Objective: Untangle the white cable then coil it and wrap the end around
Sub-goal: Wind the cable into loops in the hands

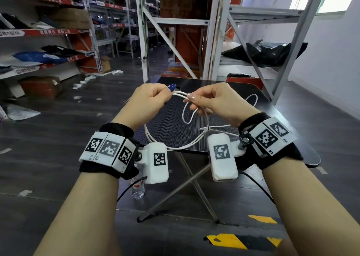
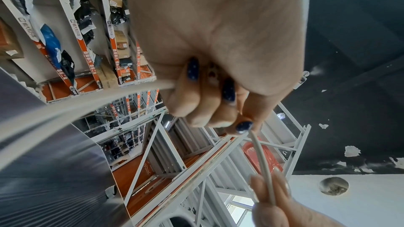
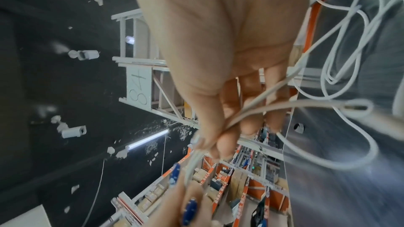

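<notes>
A thin white cable (image 1: 196, 137) hangs in loops above a small dark table (image 1: 167, 123). My left hand (image 1: 153, 96) pinches its strands at the top, fingers curled round them. My right hand (image 1: 210, 100) pinches the same strands a little to the right, thumb against fingertips. Between the hands two or three strands run side by side. A large loop droops toward my wrists, a smaller loop (image 1: 188, 115) hangs under the right hand, and another strand (image 1: 253, 100) trails behind it onto the table. In the left wrist view the cable (image 2: 262, 161) runs from my left fingers (image 2: 196, 103) to the right fingertips. In the right wrist view loose loops (image 3: 349, 40) lie past my right hand (image 3: 218, 141).
The folding table stands on crossed metal legs (image 1: 194, 183) on a dark floor. A plastic water bottle (image 1: 138, 190) sits on the floor beneath it. White metal racks (image 1: 212, 31) rise just behind the table, and stocked shelves (image 1: 44, 31) line the left side.
</notes>
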